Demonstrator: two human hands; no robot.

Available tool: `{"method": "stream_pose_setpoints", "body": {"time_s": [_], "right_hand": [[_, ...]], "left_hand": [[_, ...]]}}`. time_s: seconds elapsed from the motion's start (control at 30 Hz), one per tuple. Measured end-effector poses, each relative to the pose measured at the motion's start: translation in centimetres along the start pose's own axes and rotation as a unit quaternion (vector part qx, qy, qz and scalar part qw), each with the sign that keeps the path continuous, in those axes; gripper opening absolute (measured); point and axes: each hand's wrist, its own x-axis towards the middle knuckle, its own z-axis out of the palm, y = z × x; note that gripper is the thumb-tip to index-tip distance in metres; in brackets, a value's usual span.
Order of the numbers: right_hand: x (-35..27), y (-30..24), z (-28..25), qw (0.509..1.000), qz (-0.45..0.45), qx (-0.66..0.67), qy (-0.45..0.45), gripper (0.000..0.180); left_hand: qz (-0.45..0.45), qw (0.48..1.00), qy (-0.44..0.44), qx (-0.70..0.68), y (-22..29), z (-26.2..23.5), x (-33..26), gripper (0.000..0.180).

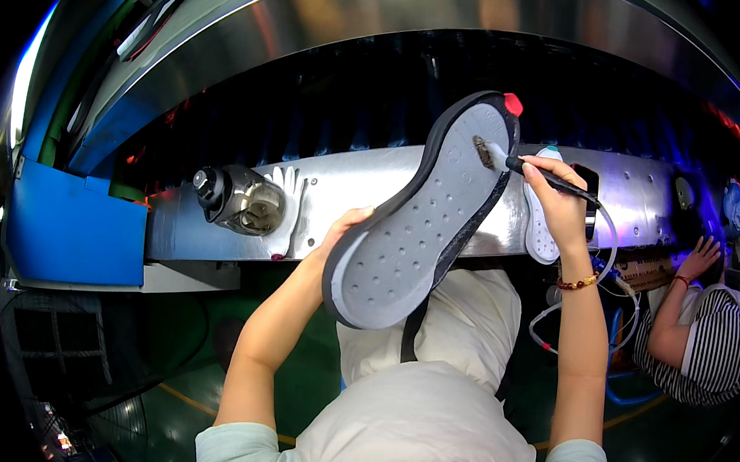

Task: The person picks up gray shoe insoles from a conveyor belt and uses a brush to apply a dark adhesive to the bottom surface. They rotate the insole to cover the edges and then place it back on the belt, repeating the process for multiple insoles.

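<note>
Silvery metal bench (366,174) runs behind the grey sole (423,222), above green floor (641,435).

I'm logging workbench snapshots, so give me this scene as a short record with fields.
Left hand: left hand holds a black-edged grey sole by its left side
Right hand: right hand grips a black-handled brush
Brush position: bristles at the grey face, near the end with a red tab
Bench: metal bench with a white sole, a smoky bottle and a white glove
Nearby: a co-worker in stripes, at right
</note>
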Motion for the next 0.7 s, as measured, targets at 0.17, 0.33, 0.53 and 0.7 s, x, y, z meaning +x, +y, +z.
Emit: {"method": "stream_pose_setpoints", "body": {"time_s": [0.17,0.33,0.53,0.7], "right_hand": [[-2.0,-0.1,3.3,0.942,-0.235,-0.226,0.075,0.024],[-6.9,-3.6,5.9,0.952,-0.263,-0.144,-0.059,0.028],[-6.2,-4.0,1.5,0.905,0.144,0.32,-0.239,0.019],[-5.3,-2.5,1.0,0.888,0.195,0.413,-0.061,0.023]], "left_hand": [[0.029,0.999,0.032,0.014,-1.0,1.2,1.4,0.037],[0.028,0.996,0.084,0.031,-0.1,1.6,0.7,0.039],[0.041,0.997,0.059,-0.001,-0.5,1.4,0.1,0.039],[0.051,0.997,0.064,-0.015,-0.9,0.6,0.5,0.04]]}}
